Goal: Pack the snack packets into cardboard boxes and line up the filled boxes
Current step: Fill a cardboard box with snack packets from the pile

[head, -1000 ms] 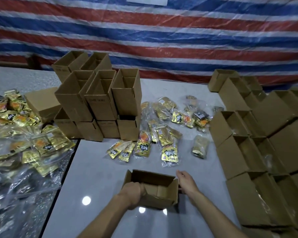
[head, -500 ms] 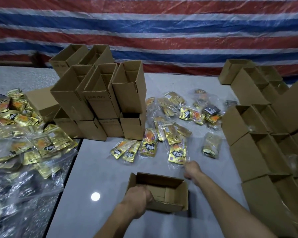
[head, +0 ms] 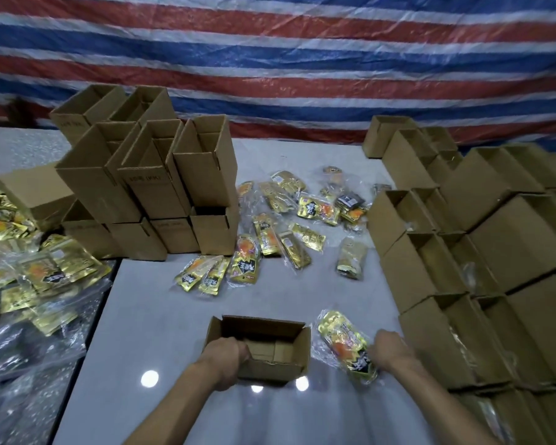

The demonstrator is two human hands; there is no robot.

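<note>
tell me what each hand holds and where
Left hand grips the open box by its near left wall. Right hand holds a snack packet by its near end.

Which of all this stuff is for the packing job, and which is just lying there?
For the job:
- open box, gripped by the left hand
- packet, held beside it by the right hand
- loose packets on the table
- stacked boxes at left
- box rows at right

Just lying about:
- striped tarp behind
- clear plastic at far left

printing on packets (head: 244, 266) and boxes (head: 150, 187) is too blurred to read.
</note>
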